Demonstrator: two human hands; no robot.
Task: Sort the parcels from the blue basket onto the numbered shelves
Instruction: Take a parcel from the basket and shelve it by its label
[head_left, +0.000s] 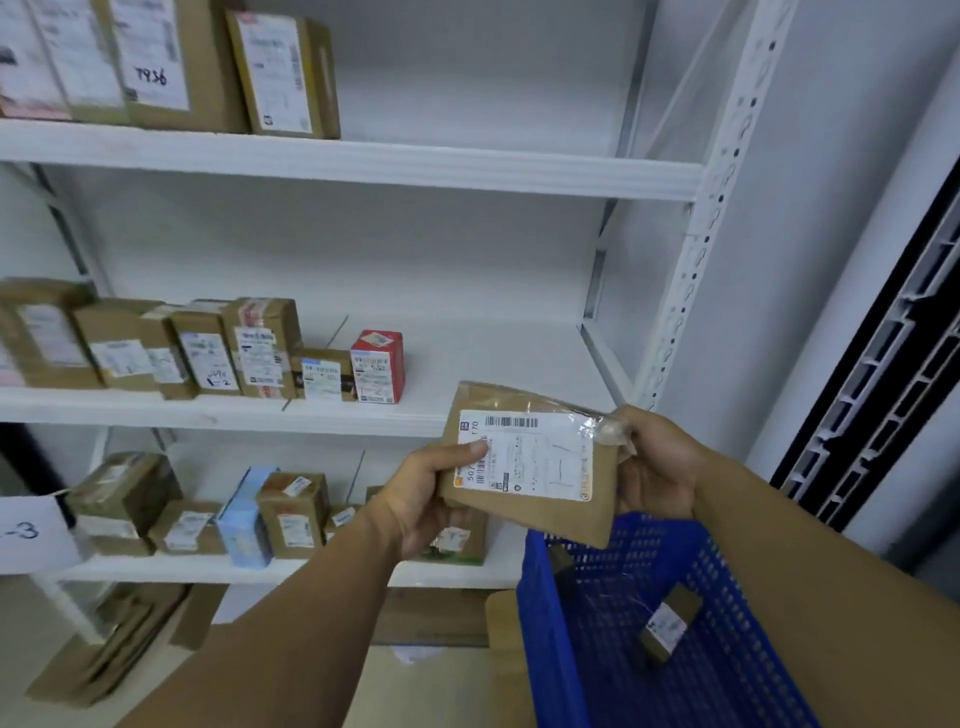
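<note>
A flat brown parcel (524, 514) with a white barcode label is held up in front of the shelves by both hands. My left hand (423, 499) grips its left edge, thumb pressed on the label. My right hand (652, 462) grips its right edge, where clear tape shows. Below it stands the blue basket (727, 597) at the lower right, with a small brown parcel (667, 626) lying inside. The white shelves (363, 161) fill the view behind; the middle shelf (493, 364) is bare on its right half.
Brown boxes line the top left, the middle shelf's left half beside a red box (377, 366), and the lower shelf with a light blue box (244, 519). A paper sign reading "-3" (31, 532) hangs at left. Flat cardboard (109, 644) lies on the floor. A dark-framed panel (883, 353) stands right.
</note>
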